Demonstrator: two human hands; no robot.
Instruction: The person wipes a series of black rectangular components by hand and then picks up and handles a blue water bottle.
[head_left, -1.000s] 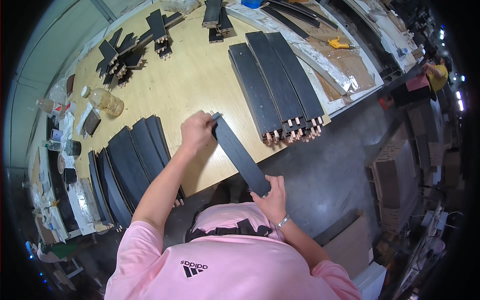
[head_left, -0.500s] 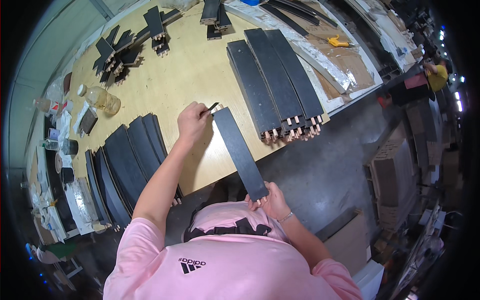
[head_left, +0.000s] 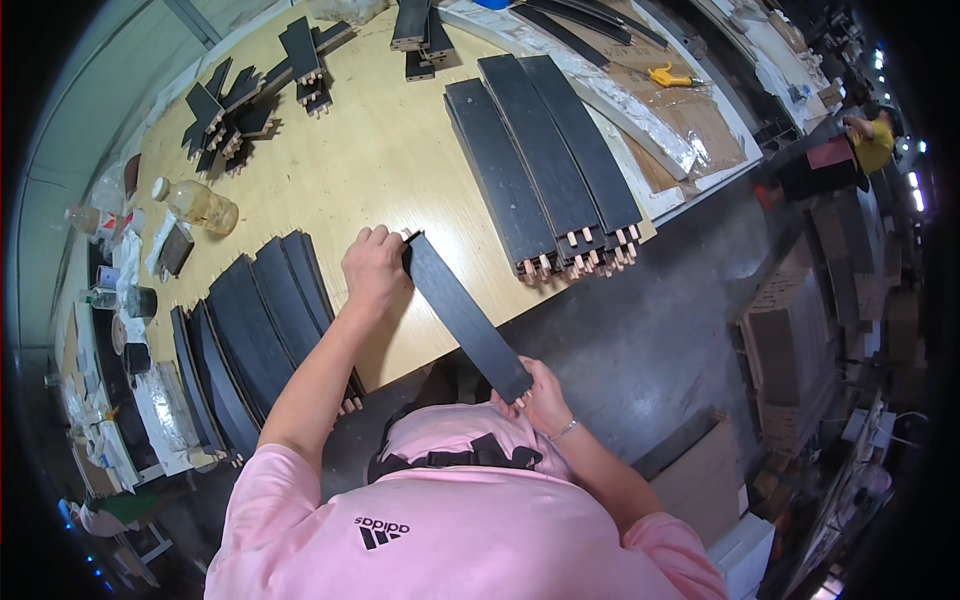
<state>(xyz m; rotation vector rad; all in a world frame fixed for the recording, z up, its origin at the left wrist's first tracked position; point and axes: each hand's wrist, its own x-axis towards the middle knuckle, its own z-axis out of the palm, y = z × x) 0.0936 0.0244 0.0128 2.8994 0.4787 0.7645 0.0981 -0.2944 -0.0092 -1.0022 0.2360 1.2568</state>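
A long dark board [head_left: 468, 318] slants over the table's near edge, with pale wooden dowels at its ends. My right hand [head_left: 546, 400] is closed round its near end, beside the dowels there. My left hand [head_left: 374, 266] is pinched at the far end, holding a thin black blade-like tool [head_left: 408, 238] against that corner. Most of the tool is hidden by the fingers. To the right of the board lies a stack of dark boards [head_left: 545, 150] with dowels toward me. More dark boards [head_left: 245, 310] lie left of my left forearm.
Shorter dark pieces [head_left: 225, 115] are piled crosswise on the wooden table [head_left: 370, 130] at the far left, near a clear bottle [head_left: 200, 205]. A yellow air gun [head_left: 675, 77] lies on cardboard at the far right. Another person [head_left: 870, 145] is beyond the table at the right.
My left hand has come slightly down and left, bringing the tool onto the board's far corner. The board's far end has swung left; my right hand still grips its near end.
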